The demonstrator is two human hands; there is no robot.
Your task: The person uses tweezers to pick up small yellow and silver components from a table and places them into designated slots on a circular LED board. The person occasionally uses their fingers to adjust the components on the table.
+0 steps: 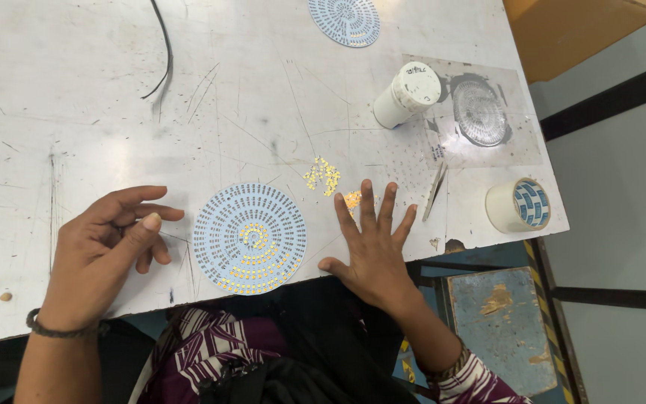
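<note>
A round pale-blue circuit board [249, 238] studded with small yellow parts lies at the near edge of the white worktable [99, 120], between my hands. My left hand [106, 251] rests on the table left of the board, fingers loosely curled, holding nothing that I can see. My right hand [372, 239] lies flat with fingers spread just right of the board, its fingertips over a small pile of tiny yellow parts [352, 199]. A second scatter of yellow parts [322, 175] lies just beyond the board.
Metal tweezers [435, 190] lie right of my right hand. A white cylindrical container [407, 93], a clear sheet with a round stencil [480, 114] and a tape roll [519, 204] sit at the right. Another round board [345, 20], a black cable [164, 46], a brown box [573, 30].
</note>
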